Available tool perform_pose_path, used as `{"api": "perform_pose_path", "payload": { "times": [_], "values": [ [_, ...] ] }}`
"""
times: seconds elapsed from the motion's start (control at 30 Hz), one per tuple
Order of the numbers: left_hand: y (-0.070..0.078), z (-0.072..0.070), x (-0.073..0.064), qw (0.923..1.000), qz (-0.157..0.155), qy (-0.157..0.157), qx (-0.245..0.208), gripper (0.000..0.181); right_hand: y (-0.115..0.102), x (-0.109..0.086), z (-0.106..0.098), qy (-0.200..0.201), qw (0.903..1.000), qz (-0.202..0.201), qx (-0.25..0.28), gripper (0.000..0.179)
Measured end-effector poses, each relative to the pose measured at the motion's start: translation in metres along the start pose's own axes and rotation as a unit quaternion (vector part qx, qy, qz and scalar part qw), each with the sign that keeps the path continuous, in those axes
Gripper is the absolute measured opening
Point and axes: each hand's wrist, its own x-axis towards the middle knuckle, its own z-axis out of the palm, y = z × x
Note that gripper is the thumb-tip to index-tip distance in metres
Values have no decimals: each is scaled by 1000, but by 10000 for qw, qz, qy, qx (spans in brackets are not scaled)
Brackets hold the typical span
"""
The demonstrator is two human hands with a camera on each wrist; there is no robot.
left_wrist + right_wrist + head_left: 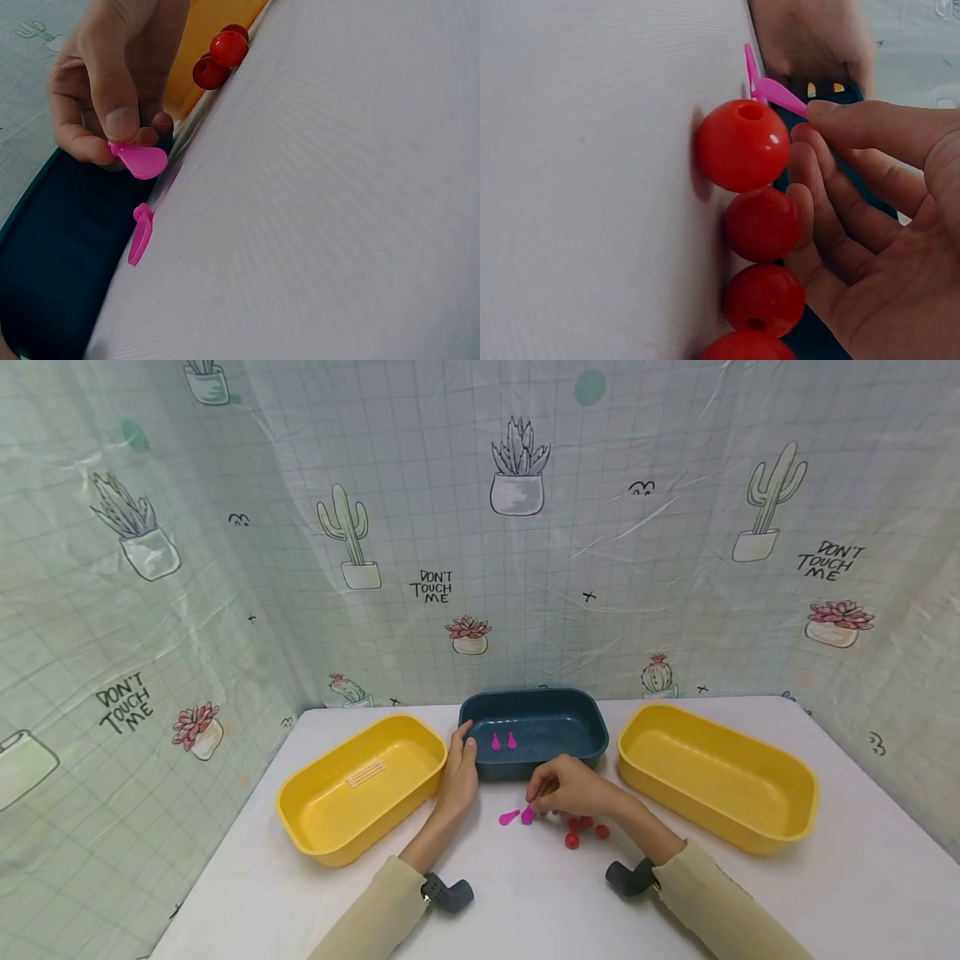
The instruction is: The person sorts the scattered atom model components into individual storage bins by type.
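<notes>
My right hand point(572, 787) pinches a small pink teardrop-shaped piece point(144, 161) by its narrow neck, between thumb and index finger. The piece is close over the white table, in front of the dark blue basin point(502, 772). A second pink piece point(509, 817) lies on the table just left of it. Two more pink pieces point(496, 742) lie inside the basin. With fingers extended, my left hand point(458, 768) rests against the basin's left end, fingertips at the rim. Several red beads point(742, 146) with holes lie beside and under my right hand, which partly hides them in the head view.
A yellow basin point(322, 857) on the left holds several thin pale sticks point(365, 774). Another yellow basin point(716, 781) stands at the right. Behind the table hangs a patterned sheet point(525, 568). Dark wrist devices point(450, 893) sit at both sleeves.
</notes>
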Motion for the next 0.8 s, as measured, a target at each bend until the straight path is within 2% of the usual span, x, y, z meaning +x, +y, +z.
{"api": "perform_pose_path", "payload": {
  "times": [0.27, 0.5, 0.8],
  "values": [
    [1, 1, 1, 10000, 12, 3, -19, 48, -3, -2, -4, -128, 9999, -31, 91, 5],
    [1, 1, 2, 10000, 67, -11, -59, 49, -6, -2, -8, -162, 9994, -294, 116, 8],
    [-2, 2, 3, 10000, 72, 8, -19, 49, -10, -4, -14, 71, 9980, -623, 51, 17]
  ]
}}
